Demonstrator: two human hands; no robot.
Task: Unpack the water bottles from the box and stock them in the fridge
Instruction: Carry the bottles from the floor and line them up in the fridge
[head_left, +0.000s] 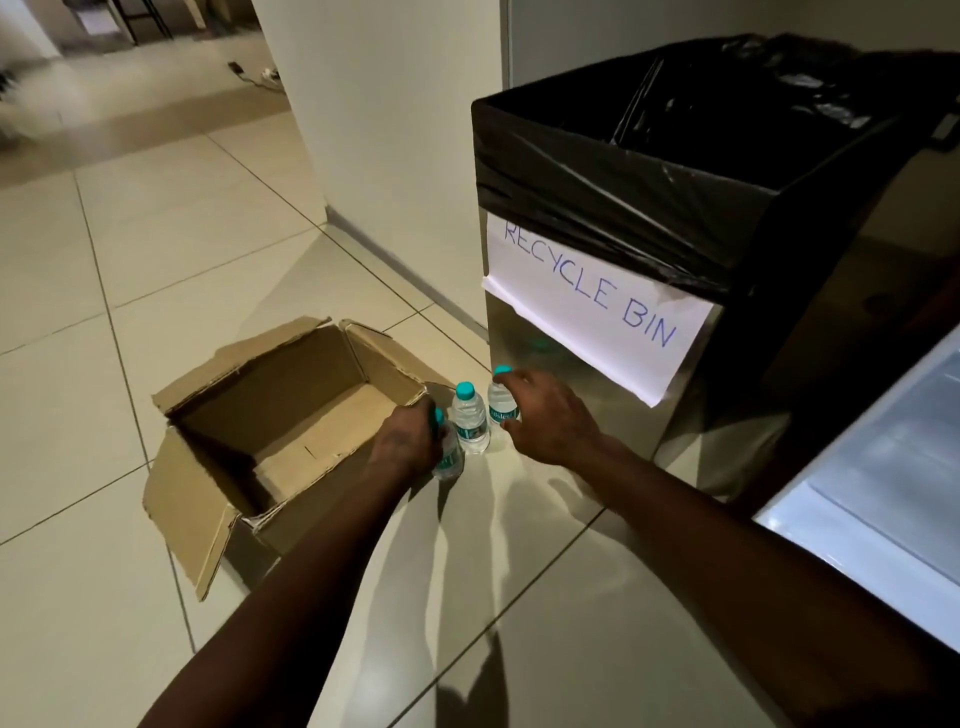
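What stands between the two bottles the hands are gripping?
A third water bottle stands upright on the floor, untouched, between the left hand and right hand, in the head view.

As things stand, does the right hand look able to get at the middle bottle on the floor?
Probably yes. The middle bottle stands upright and untouched between the two gripped ones, its cap clear, but the right hand already grips the bottle by the bin, so it would need freeing first.

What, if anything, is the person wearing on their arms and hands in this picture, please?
Nothing that shows. Both forearms are bare right up to the frame's lower edge, with no sleeve or cuff in view. The left hand and the right hand have no gloves, and no watch, bracelet or ring can be made out, though the light is dim.
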